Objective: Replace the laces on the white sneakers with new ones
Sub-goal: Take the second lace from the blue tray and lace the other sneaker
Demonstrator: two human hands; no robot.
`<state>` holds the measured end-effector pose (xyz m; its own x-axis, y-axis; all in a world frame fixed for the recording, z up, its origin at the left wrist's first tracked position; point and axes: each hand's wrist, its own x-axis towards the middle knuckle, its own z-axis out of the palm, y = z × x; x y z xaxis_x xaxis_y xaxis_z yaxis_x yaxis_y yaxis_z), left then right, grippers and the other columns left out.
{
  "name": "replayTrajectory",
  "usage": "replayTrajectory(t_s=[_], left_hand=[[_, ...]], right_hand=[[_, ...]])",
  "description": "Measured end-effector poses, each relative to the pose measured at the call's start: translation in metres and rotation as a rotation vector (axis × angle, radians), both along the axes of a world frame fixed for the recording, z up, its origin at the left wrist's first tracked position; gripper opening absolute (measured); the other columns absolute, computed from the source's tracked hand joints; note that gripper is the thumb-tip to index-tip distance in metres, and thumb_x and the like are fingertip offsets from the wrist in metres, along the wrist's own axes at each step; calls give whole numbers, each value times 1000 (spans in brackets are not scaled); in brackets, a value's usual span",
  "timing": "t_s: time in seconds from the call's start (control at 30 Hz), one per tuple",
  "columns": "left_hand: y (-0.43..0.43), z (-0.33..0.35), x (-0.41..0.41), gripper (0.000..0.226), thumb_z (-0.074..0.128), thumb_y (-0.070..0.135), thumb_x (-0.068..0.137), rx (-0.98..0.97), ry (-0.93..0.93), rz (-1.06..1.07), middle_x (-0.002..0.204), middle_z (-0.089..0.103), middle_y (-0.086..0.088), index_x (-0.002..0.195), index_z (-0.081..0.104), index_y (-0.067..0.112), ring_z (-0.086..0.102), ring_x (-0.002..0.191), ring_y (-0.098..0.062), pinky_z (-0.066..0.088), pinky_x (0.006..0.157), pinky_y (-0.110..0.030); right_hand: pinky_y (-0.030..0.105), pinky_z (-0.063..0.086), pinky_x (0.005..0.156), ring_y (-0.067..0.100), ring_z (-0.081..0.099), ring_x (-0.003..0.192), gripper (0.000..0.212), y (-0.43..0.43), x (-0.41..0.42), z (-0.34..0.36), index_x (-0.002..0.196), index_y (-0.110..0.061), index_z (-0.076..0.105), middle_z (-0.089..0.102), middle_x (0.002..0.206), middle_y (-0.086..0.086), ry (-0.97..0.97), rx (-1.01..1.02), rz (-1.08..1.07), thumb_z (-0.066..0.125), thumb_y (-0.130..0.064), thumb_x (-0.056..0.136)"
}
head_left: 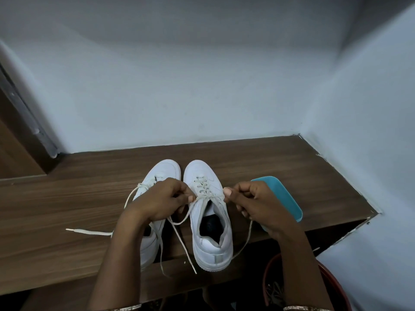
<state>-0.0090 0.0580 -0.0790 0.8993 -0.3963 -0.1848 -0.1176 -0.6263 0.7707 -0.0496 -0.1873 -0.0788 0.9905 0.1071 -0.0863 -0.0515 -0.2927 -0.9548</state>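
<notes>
Two white sneakers stand side by side on the wooden tabletop (67, 198), toes pointing toward the wall (202, 97), heels at the near edge.

1. Your left hand (164, 198) hovers over the left sneaker (165, 170) and partly hides it. Its fingers are curled, pinching the lace (203, 189) of the right sneaker (211, 241) on the left side of the top eyelets.
2. Your right hand (256, 203) is just right of the right sneaker. Its thumb and forefinger are closed on the same lace's other strand.
3. The lace is threaded through the eyelets. One free end hangs down from each hand, past the tabletop's near edge.
4. The left sneaker's loose lace (94, 232) trails out to the left, with its tip lying flat on the tabletop.

A teal object (285, 198) lies on the tabletop just beyond your right hand. A red container (338, 288) sits below the tabletop edge at lower right.
</notes>
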Motion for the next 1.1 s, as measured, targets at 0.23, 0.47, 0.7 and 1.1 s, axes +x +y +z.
replayTrajectory(t_s=[0.23,0.47,0.7,1.1], left_hand=[[-4,-1,-2,21,80,37,81,-63,71,-53,67,63,5,78,71,18,56,65,-7,45,67,-28],[-10,8,-6,34,60,37,94,-448,117,86,83,72,7,88,72,6,58,81,-10,44,78,-28],[-41,2,-7,35,57,38,91,-1012,296,292,87,72,-12,68,58,12,70,86,-23,55,88,-36],[-35,-14,-7,23,58,21,95,-885,179,106,87,69,-7,104,77,12,53,77,-16,42,79,-29]], right_hand=[[21,48,61,14,55,63,20,4,0,2,86,-8,74,61,64,5,-45,181,77,65,-23,95],[38,50,84,18,61,81,24,8,3,0,83,-8,74,68,82,8,-52,462,-92,68,-31,86],[38,58,86,29,71,89,26,37,10,-3,82,-5,64,72,94,20,16,922,-168,55,-22,99],[32,59,73,25,71,85,20,53,15,-21,110,3,68,73,97,19,-3,807,-167,54,-8,99]])
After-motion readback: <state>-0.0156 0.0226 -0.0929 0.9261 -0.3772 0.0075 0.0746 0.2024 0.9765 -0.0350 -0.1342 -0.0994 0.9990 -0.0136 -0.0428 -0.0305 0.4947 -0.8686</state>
